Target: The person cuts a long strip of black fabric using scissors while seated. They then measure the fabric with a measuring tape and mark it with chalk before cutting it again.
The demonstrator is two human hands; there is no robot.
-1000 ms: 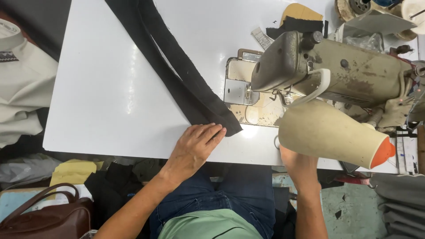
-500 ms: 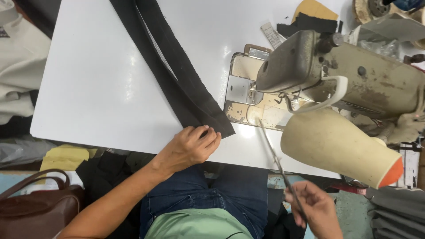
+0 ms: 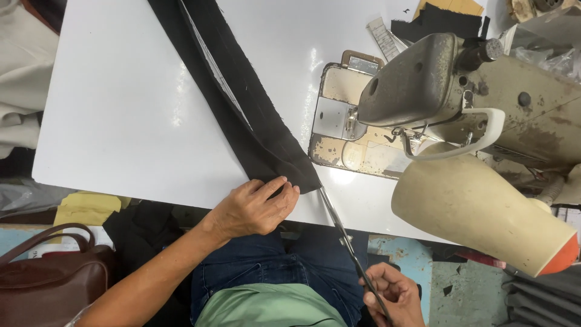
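A long strip of black fabric (image 3: 236, 103) runs diagonally across the white table (image 3: 121, 121), its near end by the table's front edge. My left hand (image 3: 254, 209) lies flat on that near end, fingers pressing the cloth. My right hand (image 3: 390, 297), low beyond the table's edge, grips the handles of long metal scissors (image 3: 345, 236). Their blades point up toward the fabric's near corner, and the tip almost touches it.
An old beige sewing machine (image 3: 460, 91) stands at the right on its worn metal bed plate (image 3: 339, 127), with a cream cone-shaped lamp shade (image 3: 478, 209) in front. A brown handbag (image 3: 48, 278) sits lower left. Fabric scraps (image 3: 436, 18) lie at the back.
My right hand came out from under the lamp shade, took the scissors and brought the blades up to the fabric's corner. My left hand stayed on the cloth's end.
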